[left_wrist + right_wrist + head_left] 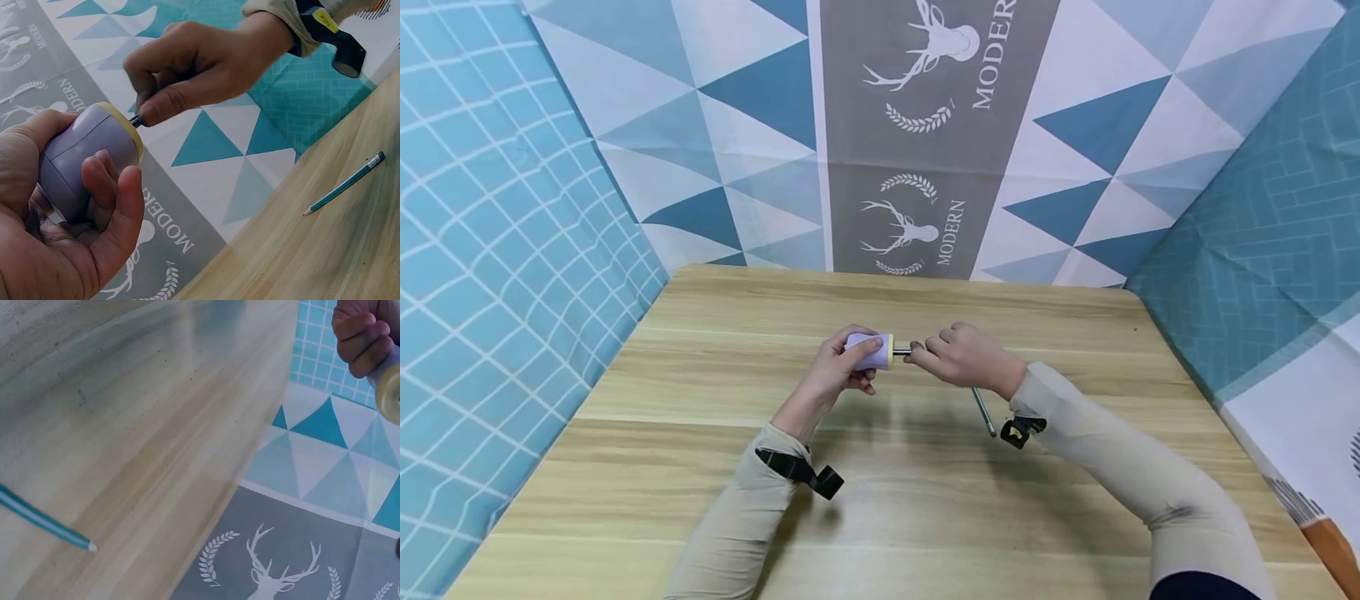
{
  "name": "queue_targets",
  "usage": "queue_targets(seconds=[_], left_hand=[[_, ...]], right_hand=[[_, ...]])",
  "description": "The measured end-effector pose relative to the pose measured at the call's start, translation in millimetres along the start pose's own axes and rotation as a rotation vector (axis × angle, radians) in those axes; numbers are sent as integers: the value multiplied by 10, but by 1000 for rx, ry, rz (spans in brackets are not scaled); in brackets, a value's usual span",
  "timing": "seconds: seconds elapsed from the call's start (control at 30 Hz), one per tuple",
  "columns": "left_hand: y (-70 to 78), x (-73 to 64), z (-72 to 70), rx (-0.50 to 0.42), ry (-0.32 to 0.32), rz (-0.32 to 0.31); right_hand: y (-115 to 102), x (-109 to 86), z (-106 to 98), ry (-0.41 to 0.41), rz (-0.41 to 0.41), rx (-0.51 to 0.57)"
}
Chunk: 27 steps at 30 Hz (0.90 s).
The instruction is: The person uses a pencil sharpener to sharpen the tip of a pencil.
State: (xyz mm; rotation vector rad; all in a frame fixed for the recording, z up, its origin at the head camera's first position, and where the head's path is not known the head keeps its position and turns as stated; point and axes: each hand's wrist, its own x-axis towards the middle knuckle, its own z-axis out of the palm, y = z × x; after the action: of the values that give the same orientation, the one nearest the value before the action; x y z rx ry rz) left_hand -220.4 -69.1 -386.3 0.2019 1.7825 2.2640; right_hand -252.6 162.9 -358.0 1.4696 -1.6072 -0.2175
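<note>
My left hand grips a lilac, barrel-shaped pencil sharpener with a yellow end, held above the table. Its yellow end shows partly at the edge of the right wrist view. From that end a short dark rod sticks out toward the right. The thumb and curled fingers of my right hand pinch the rod; its far part is hidden in them. In the left wrist view, the rod runs from the sharpener straight to the right fingertips.
A green pencil with a pointed tip lies on the wooden table, below the right wrist. Patterned cloth hangs behind the table and along both sides. Each wrist carries a strapped-on black camera.
</note>
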Motion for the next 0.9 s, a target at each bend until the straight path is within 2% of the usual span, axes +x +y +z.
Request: queue_targets(seconds=[0.07, 0.13, 0.3, 0.5, 0.6, 0.67, 0.73, 0.8, 0.9], left_hand=[[-7, 1, 7, 2, 5, -6], [-7, -1, 10, 14, 3, -2], [16, -15, 4, 54, -2, 9], [6, -15, -2, 64, -37, -2], [-6, -10, -16, 56, -52, -5], [-8, -1, -42, 41, -50, -4], [2, 3, -73, 27, -38, 6], [15, 7, -100, 18, -23, 19], [31, 10, -109, 14, -24, 27]], right_hand=[[-6, 21, -24, -62, 48, 109], [-13, 38, -51, -145, 139, 281], [4, 100, -118, -400, 507, 864], [122, 150, -205, -669, 888, 1430], [158, 158, -203, -743, 1071, 1663], [161, 180, -185, -748, 1134, 1718], [152, 220, -176, -721, 1120, 1650], [138, 261, -185, -680, 1048, 1483], [106, 287, -242, -573, 904, 1112]])
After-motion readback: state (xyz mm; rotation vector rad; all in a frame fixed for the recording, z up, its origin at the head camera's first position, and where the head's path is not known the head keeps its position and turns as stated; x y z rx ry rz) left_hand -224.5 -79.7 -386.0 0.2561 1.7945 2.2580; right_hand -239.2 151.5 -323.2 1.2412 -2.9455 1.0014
